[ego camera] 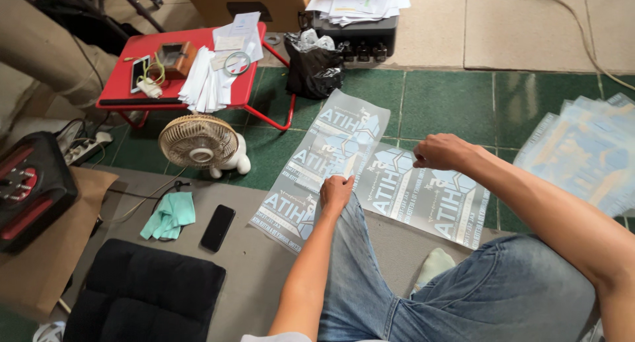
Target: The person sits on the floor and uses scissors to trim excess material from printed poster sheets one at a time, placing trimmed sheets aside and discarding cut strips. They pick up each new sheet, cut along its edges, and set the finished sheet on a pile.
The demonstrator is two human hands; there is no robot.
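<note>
While the person sits on the floor in blue jeans, two translucent printed film sheets lie side by side before the knees; the left hand [335, 193] presses on the lower edge of the left translucent grey-blue film sheet [324, 163], its fingers [344, 181] curled and pinching that edge; the right hand [442, 151] is bunched into a loose fist at the top edge of the right translucent film sheet [423, 196], fingers closed on the film's rim; both sheets lie flat, partly on green floor tiles [450, 104] and partly on a grey mat [258, 262]; a stack of similar printed sheets [585, 150] lies well apart to the right; a small beige fan [200, 143] stands beside a low red folding desk [126, 84]; a black phone [217, 227] and a teal cloth [170, 215] rest on the mat near a black cushion [145, 292].
</note>
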